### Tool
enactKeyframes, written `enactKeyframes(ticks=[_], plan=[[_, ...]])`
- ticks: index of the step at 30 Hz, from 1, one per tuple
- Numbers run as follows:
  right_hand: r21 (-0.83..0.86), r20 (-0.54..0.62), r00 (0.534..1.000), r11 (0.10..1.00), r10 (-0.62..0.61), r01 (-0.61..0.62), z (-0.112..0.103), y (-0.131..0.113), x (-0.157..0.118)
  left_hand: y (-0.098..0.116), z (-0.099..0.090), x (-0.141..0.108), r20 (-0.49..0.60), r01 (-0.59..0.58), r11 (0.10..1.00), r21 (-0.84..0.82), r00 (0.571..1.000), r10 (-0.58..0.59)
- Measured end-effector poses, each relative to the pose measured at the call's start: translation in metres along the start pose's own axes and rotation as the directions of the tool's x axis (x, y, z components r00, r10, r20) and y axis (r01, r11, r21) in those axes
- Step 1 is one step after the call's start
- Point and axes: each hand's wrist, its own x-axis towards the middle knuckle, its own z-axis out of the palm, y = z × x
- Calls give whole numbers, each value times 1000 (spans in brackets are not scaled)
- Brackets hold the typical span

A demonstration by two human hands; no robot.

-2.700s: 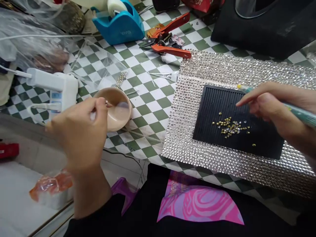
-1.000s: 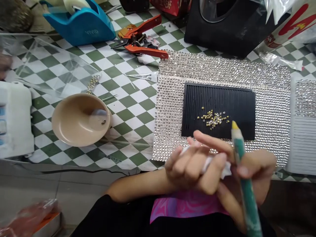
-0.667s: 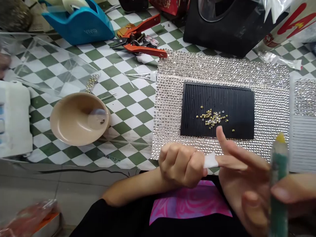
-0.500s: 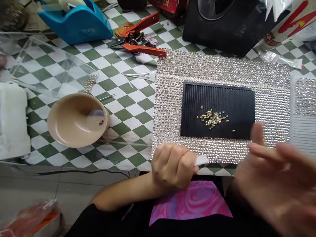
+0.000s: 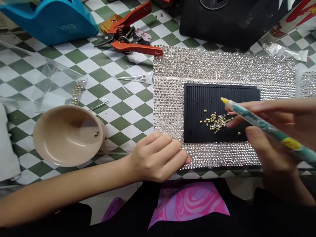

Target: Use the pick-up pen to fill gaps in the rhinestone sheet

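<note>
My right hand (image 5: 274,138) grips a green patterned wax pencil (image 5: 266,126) whose yellow tip points left over the black ribbed tray (image 5: 197,98). One fingertip is close to a small pile of gold-backed rhinestones (image 5: 217,121) on that tray; whether it touches them I cannot tell. My left hand (image 5: 160,156) is closed in a fist on the front edge of the rhinestone-studded mat (image 5: 170,108), just left of the tray's lower corner. Anything inside that fist is hidden.
At left stands a beige bowl (image 5: 64,148) with a small dark bit inside. A clear bag (image 5: 59,79) of rhinestones lies behind it. Orange-handled cutters (image 5: 125,38), a blue tape dispenser (image 5: 59,24) and a black box (image 5: 217,29) line the back. The table's front edge runs below my left hand.
My right hand has come up over the tray and now shows the wax pencil. My left fist has moved slightly left and onto the mat; the white piece poking from it no longer shows.
</note>
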Motion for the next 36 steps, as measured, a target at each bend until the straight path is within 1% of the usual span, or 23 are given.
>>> enactKeyframes(ticks=[1,3,4,5,7,10,13,15,18,22,26,28,32,34,36], plan=[[-12,-20,1000,1000,-17,16,7,1,1,-2,3,-3,1,1,1000,-11,1000,-1],[-35,-35,994,994,-104,103,14,7,1,-4,7,-9,-4,23,998,-52,1000,-23],[-46,-16,987,986,-159,158,14,10,1,-5,8,-13,-15,42,996,-84,999,-43],[-56,30,979,977,-204,205,13,13,1,-5,9,-16,-22,60,991,-118,998,-63],[-78,101,967,967,-234,242,11,15,2,-5,9,-21,-43,80,981,-179,995,-89],[-102,171,967,973,-188,207,11,13,4,-5,9,-25,-58,59,973,-224,996,-73],[-142,198,972,978,-125,155,14,13,6,-7,9,-26,-29,62,970,-235,997,-71],[-144,201,970,975,-138,169,14,14,6,-8,8,-26,1,70,969,-237,997,-71],[-107,199,962,971,-189,213,13,15,7,-10,8,-26,29,66,969,-239,998,-61],[-133,175,971,973,-164,188,11,17,6,-12,8,-27,54,62,971,-230,997,-50],[-142,171,964,963,-203,228,10,19,2,-12,9,-29,62,75,968,-238,996,-62],[-135,167,967,967,-194,218,9,19,2,-12,10,-29,68,80,967,-241,996,-66],[-122,203,966,974,-162,189,5,15,4,-12,10,-28,70,85,966,-244,995,-69],[-121,201,961,968,-192,219,5,14,5,-12,11,-27,76,81,966,-244,995,-65],[-129,164,960,960,-227,249,6,14,5,-12,11,-27,86,78,966,-246,995,-59]])
